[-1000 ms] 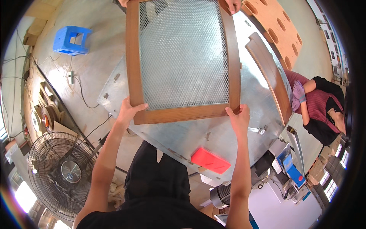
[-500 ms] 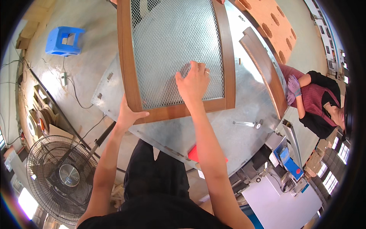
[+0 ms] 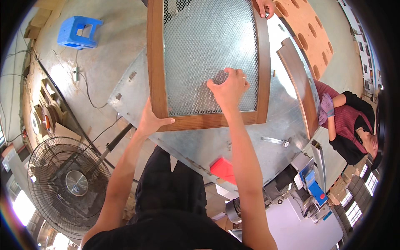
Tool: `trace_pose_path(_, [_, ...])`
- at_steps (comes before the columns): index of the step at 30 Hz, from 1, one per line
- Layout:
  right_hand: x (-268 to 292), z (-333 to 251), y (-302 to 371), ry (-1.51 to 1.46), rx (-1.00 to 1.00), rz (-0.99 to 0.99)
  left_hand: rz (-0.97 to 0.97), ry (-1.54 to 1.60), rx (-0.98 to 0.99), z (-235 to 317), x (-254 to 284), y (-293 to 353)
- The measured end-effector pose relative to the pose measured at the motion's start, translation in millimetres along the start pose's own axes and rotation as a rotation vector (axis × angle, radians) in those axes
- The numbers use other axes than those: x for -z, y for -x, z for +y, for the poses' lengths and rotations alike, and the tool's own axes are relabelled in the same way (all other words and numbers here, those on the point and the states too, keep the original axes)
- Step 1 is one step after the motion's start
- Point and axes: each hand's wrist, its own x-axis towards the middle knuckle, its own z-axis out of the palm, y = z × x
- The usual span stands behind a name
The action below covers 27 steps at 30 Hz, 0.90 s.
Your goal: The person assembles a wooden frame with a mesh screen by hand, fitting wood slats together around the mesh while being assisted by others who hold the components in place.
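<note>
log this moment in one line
left hand: holds frame, near-left corner | right hand: over mesh, touch unclear | another person's hand: frame's right side

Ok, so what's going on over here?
A person is handling a brown frame with a mesh panel over a metal table. The left hand grips the frame's near left corner, while the right hand is over the mesh, fingers curled; contact is hard to tell. Another person's hand is at the far right of the frame. Someone in purple gloves is off to the right.
</note>
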Motion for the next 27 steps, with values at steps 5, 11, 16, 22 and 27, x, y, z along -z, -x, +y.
trace_pose_path(5, [-2, 1, 1, -0.037, -0.019, 0.023, 0.020, -0.010, 0.037, -1, -3, 1])
trace_pose_path(11, [-2, 3, 5, -0.034, -0.004, 0.033, 0.051, -0.132, -0.015, -15, 0, 3])
trace_pose_path(16, [-2, 2, -1, -0.022, -0.008, 0.012, 0.026, -0.011, -0.025, -9, -1, 2])
trace_pose_path(22, [0, 3, 1, -0.032, -0.008, -0.004, 0.037, -0.005, -0.019, -14, -2, 3])
trace_pose_path(27, [10, 37, 10, -0.262, 0.054, -0.028, -0.005, 0.047, 0.042, -12, -1, 1])
